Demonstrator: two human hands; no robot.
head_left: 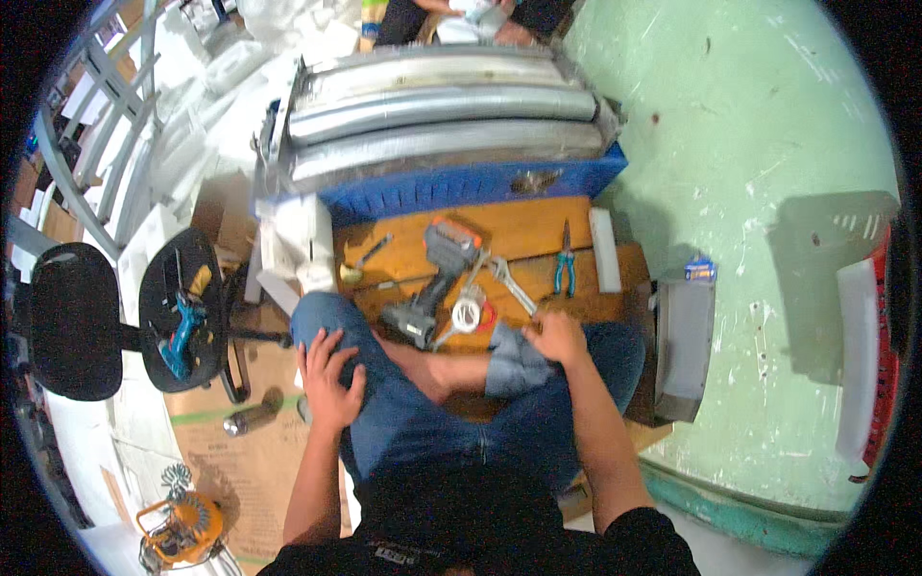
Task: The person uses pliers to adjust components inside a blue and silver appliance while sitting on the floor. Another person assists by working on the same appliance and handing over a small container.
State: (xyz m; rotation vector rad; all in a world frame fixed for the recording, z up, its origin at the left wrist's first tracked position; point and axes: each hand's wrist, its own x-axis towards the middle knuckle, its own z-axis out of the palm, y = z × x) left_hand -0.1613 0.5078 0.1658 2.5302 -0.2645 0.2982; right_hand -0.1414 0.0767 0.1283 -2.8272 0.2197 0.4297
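My left hand (330,377) lies on my left knee with its fingers spread and nothing in them. My right hand (559,338) is closed round the handle end of a silver adjustable wrench (517,288), above my right lower leg. The wrench's jaw end points away from me over a wooden board (547,228). Left of it lies a grey cordless drill (444,269) with an orange-trimmed end. Beside the drill is a white tape roll (467,315), with something red next to it. Teal-handled pliers (565,274) lie to the right. A small hammer-like tool (370,254) lies at the left.
Beyond the board, a blue machine frame (471,187) carries metal rollers (442,104). Another person's hands (514,34) show behind it. A black chair (182,307) with a teal power tool (181,336) stands left; an orange compressor-like machine (182,528) is lower left. A green wall (740,144) rises right.
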